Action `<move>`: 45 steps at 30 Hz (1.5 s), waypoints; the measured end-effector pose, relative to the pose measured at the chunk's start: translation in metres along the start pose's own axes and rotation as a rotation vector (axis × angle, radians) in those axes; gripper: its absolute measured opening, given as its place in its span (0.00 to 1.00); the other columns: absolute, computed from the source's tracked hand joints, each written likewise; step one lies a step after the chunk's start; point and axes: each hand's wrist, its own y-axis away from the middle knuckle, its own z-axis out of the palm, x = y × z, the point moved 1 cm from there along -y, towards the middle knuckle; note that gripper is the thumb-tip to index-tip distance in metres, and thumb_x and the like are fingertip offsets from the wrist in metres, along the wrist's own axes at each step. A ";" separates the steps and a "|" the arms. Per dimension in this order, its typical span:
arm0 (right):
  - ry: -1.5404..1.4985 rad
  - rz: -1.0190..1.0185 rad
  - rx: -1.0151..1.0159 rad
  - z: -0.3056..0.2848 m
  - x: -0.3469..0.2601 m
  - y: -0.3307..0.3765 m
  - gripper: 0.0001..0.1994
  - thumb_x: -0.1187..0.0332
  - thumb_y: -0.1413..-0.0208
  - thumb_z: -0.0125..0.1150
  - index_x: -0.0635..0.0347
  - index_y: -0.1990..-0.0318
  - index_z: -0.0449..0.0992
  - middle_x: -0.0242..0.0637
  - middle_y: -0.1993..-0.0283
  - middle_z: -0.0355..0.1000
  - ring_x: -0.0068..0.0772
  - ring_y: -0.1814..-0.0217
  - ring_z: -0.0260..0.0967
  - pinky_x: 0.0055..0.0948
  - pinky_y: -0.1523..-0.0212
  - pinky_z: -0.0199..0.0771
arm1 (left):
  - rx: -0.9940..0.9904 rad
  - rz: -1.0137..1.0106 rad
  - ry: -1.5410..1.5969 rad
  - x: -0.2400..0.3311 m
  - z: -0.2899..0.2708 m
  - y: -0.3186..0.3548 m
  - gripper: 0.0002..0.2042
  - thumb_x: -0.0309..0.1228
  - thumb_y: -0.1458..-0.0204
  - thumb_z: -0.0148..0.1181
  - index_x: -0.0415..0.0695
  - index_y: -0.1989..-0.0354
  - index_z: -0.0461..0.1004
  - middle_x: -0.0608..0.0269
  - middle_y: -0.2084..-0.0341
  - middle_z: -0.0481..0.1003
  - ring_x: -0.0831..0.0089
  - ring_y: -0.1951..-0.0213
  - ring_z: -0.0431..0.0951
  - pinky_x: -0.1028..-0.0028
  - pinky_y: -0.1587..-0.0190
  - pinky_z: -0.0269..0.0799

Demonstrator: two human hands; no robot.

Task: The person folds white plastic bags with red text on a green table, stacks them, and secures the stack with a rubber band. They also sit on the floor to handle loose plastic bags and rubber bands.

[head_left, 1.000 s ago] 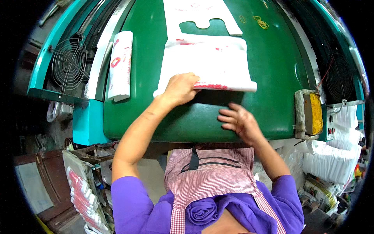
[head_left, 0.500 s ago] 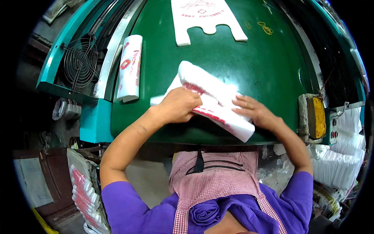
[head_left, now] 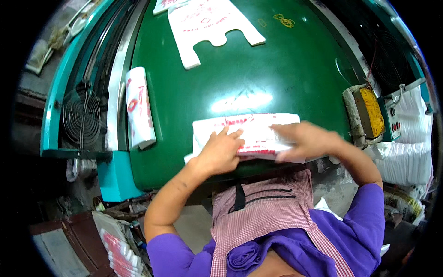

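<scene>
A folded bundle of white plastic bags with red print (head_left: 258, 134) lies crosswise at the near edge of the green table (head_left: 258, 87). On its left part rests my left hand (head_left: 218, 150), fingers spread and pressing down. My right hand (head_left: 311, 138) is over the bundle's right end, a little blurred, with thumb and fingers apart. Farther off, a flat stack of white carrier bags (head_left: 214, 23) lies with its handles toward me. A rolled bundle of printed bags (head_left: 139, 108) sits along the table's left side.
Yellow rubber bands (head_left: 284, 21) lie at the far right. A box holding yellow bands (head_left: 370, 111) is fixed at the right edge, beside a control panel with buttons (head_left: 393, 121). White bag stacks (head_left: 404, 161) stand on the right. A wire fan guard (head_left: 82, 113) is at left.
The bundle, tilted and partly lifted before, now lies flat and straight near the table edge. My left hand has gone from a closed grip to spread fingers. The view has shifted.
</scene>
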 end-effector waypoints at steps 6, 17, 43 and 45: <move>0.250 -0.359 0.276 0.027 0.020 0.002 0.21 0.51 0.50 0.59 0.64 0.61 0.75 0.51 0.54 0.72 0.54 0.50 0.67 0.42 0.50 0.68 | -0.006 -0.015 0.189 -0.014 -0.004 0.039 0.23 0.39 0.53 0.59 0.44 0.48 0.67 0.46 0.52 0.69 0.50 0.49 0.69 0.54 0.53 0.66; -0.338 -0.093 0.176 -0.035 0.087 -0.097 0.14 0.61 0.50 0.63 0.63 0.61 0.76 0.40 0.69 0.75 0.32 0.68 0.71 0.34 0.65 0.72 | 0.389 -0.061 0.215 -0.024 0.016 -0.013 0.27 0.39 0.56 0.65 0.41 0.48 0.66 0.50 0.54 0.67 0.56 0.52 0.66 0.61 0.47 0.60; -0.940 -0.519 0.878 -0.016 0.004 -0.053 0.10 0.77 0.48 0.51 0.65 0.57 0.69 0.41 0.64 0.72 0.35 0.57 0.70 0.30 0.53 0.71 | 0.818 0.063 1.875 0.005 0.006 -0.051 0.19 0.35 0.41 0.49 0.40 0.44 0.60 0.55 0.54 0.71 0.68 0.56 0.74 0.70 0.52 0.72; -1.576 -0.550 0.638 0.000 0.023 -0.051 0.10 0.78 0.46 0.47 0.62 0.56 0.65 0.38 0.66 0.70 0.33 0.61 0.71 0.35 0.55 0.73 | 0.704 0.080 1.939 0.025 -0.002 -0.052 0.19 0.34 0.41 0.50 0.39 0.44 0.59 0.56 0.55 0.71 0.67 0.56 0.73 0.68 0.54 0.72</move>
